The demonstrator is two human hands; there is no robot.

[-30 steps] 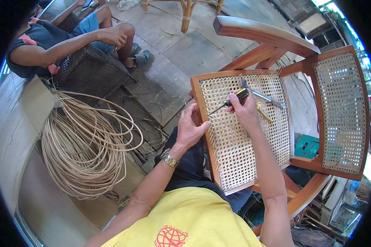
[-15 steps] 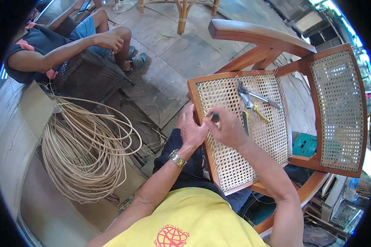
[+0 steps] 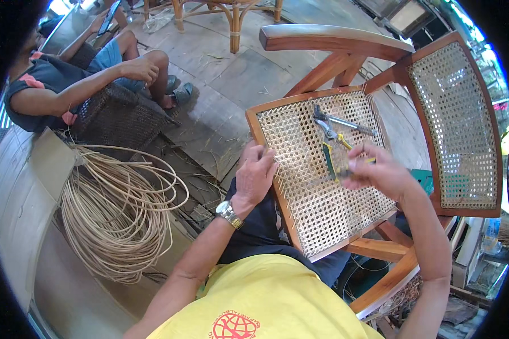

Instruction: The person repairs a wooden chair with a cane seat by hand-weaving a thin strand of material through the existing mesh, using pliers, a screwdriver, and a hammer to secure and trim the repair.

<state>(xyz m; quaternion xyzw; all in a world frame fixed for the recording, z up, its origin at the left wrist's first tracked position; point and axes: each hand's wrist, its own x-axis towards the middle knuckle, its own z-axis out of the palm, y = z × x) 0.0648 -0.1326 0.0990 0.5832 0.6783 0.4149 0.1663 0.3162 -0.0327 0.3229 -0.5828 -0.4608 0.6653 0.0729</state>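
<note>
A wooden armchair [image 3: 290,216] with a woven cane seat [image 3: 328,220] stands tilted before me. At the seat's left rail, my left hand [image 3: 253,176] has its fingers curled in against the cane edge; whatever lies between them is hidden. Over the middle of the seat is my right hand [image 3: 379,169], smeared by motion and closed around a small dark-handled tool [image 3: 346,173]. Next to it on the cane lie pruning shears [image 3: 327,151] with yellow and green handles. Just beyond them rests a hammer [image 3: 348,124] with a metal shaft.
A big coil of rattan cane [image 3: 116,220] hangs at the left. Another person [image 3: 56,90] sits far left in a dark woven chair [image 3: 124,113], holding a phone [image 3: 108,18]. Rattan furniture legs [image 3: 234,28] stand at the back. A green box [image 3: 421,179] sits behind the seat.
My right hand has moved right, away from the seat's left rail, to above the shears, carrying the dark-handled tool. My left hand stays at the rail. The view has shifted slightly.
</note>
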